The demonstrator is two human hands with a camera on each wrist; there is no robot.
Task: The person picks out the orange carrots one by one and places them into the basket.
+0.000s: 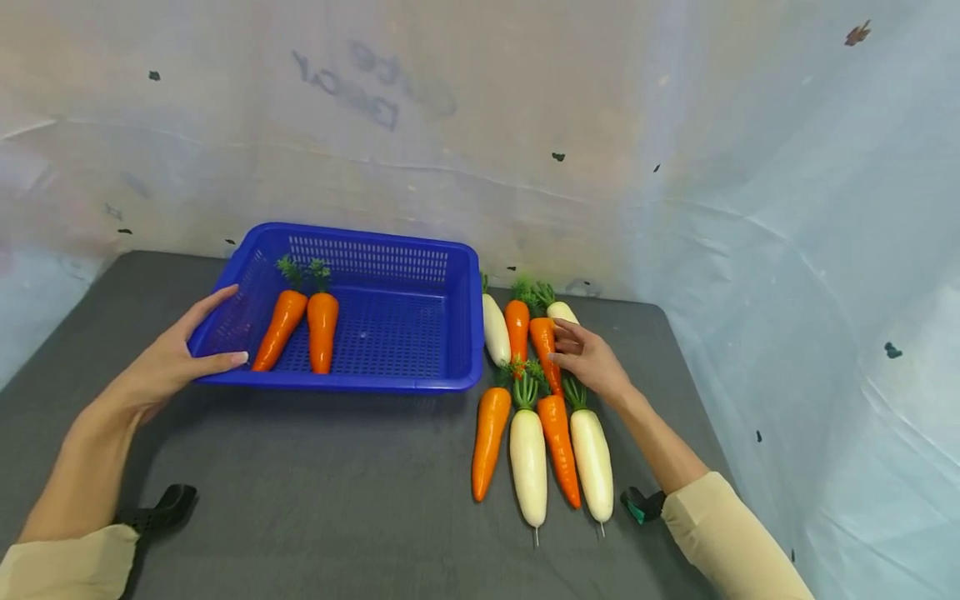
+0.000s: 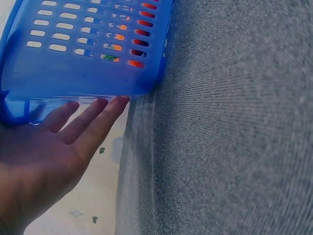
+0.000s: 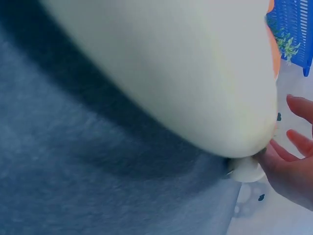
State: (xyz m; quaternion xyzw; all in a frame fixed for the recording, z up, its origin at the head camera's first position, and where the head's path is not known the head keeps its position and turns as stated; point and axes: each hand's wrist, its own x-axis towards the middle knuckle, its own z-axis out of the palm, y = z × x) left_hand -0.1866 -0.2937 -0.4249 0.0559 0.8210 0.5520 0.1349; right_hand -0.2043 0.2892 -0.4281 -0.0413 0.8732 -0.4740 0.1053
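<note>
Carrot (image 1: 542, 340), right of centre, lies at our right hand (image 1: 592, 360), grip unclear; our left hand (image 1: 168, 357), unclenched, touches blue basket (image 1: 360, 382), centre-left.

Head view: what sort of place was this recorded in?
Possibly a makeshift recording booth rather than a working kitchen: pale sheeting hangs behind and to the right of a dark grey table, where carrots and white radishes lie beside a blue basket.

Left hand (image 1: 167, 360) rests at near left corner of blue basket (image 1: 405, 384); two carrots (image 1: 323, 332) inside, toward its left. Right hand (image 1: 592, 360) at an outlying carrot (image 1: 542, 340), among white radishes (image 1: 528, 467) and three other carrots (image 1: 491, 442).
</note>
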